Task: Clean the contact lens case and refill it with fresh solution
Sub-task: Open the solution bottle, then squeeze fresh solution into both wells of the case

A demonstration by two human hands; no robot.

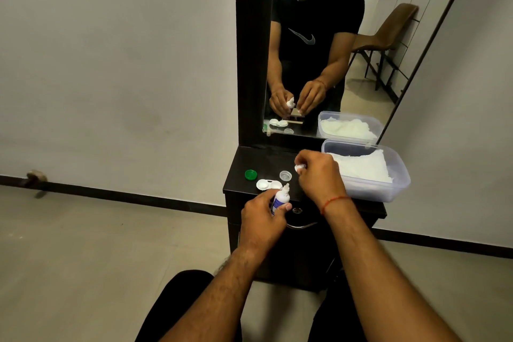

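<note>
A white contact lens case (267, 184) lies open on the black dresser top (258, 159), both wells uncovered. A green lid (251, 174) rests to its left and a clear lid (285, 175) to its right. My left hand (261, 219) grips a small white solution bottle (280, 198) with a blue label, its nozzle bare and pointing up, just in front of the case. My right hand (319, 175) is a little above the clear lid, its fingertips pinching a small white cap (300, 167).
A clear plastic tub (388, 191) of white tissues fills the right side of the dresser top. A mirror (333, 50) stands behind, reflecting my hands and a brown chair. A drawer with a metal handle (301, 225) is below the top. Tiled floor lies to the left.
</note>
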